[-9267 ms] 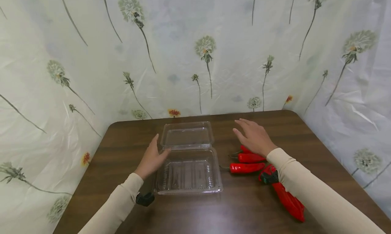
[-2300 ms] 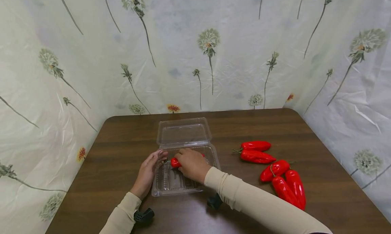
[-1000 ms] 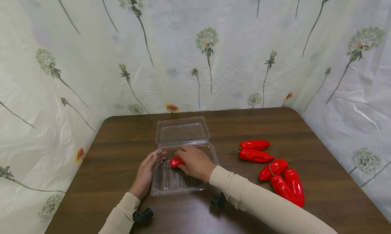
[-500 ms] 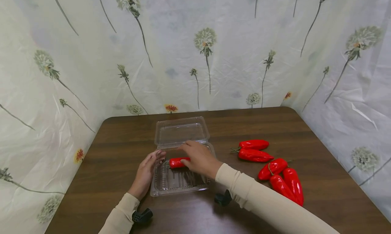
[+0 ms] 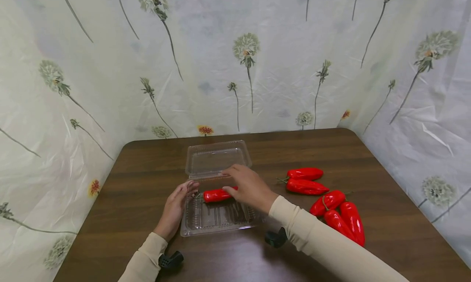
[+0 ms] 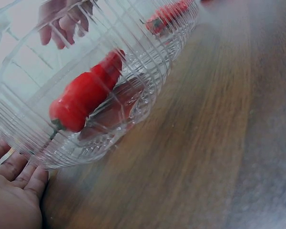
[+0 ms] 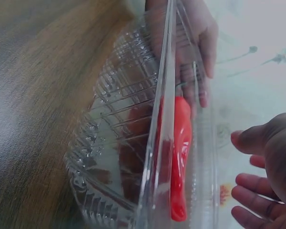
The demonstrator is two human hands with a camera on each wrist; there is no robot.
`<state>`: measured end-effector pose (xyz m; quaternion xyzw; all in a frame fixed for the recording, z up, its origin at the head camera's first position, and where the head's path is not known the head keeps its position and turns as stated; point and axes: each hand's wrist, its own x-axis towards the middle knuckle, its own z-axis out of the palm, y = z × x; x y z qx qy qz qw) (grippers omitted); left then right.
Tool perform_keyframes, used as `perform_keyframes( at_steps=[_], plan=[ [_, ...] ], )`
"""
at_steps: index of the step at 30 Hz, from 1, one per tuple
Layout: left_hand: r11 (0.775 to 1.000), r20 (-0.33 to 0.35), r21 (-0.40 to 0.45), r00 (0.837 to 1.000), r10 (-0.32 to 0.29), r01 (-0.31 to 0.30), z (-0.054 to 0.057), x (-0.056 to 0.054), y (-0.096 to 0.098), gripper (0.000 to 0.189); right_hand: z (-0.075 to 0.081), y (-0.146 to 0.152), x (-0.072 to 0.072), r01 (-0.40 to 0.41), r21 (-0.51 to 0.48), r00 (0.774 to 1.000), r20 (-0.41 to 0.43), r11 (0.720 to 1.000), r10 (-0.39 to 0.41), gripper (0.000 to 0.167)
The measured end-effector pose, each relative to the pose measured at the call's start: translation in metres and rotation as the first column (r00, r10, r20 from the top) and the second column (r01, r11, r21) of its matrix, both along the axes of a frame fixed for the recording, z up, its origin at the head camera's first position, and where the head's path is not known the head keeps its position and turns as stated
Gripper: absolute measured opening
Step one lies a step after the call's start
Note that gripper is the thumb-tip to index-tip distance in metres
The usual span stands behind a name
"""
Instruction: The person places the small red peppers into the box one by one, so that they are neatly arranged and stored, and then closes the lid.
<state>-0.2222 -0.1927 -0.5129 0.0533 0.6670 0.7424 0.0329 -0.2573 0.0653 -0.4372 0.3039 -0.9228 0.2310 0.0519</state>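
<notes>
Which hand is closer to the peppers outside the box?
Right. The right hand is over the clear box, just left of those peppers; the left hand is farther away, at the box's left side.

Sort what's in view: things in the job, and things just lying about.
In the job:
clear open container
red pepper inside it
left hand
right hand
five loose red peppers, probably

Just there:
brown table
flowered backdrop
two black wrist devices

2 cream sleeves (image 5: 324,242), 2 black wrist devices (image 5: 171,260)
</notes>
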Motion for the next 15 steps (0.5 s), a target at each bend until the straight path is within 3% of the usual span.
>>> perform_keyframes(
  at_steps=[8, 15],
  plan=[
    [1.0, 0.001, 0.007, 1.0, -0.007, 0.006, -0.001, -0.001, -0.001, 0.044, 0.001, 0.01, 0.003, 0.03, -0.036, 0.998, 0.052, 0.999, -0.029, 0.053],
    [1.0, 0.0, -0.002, 1.0, -0.01, 0.01, -0.002, -0.001, -0.001, 0.044, 0.003, 0.021, 0.003, 0.043, -0.055, 0.998, 0.042, 0.998, -0.041, 0.049]
  ],
)
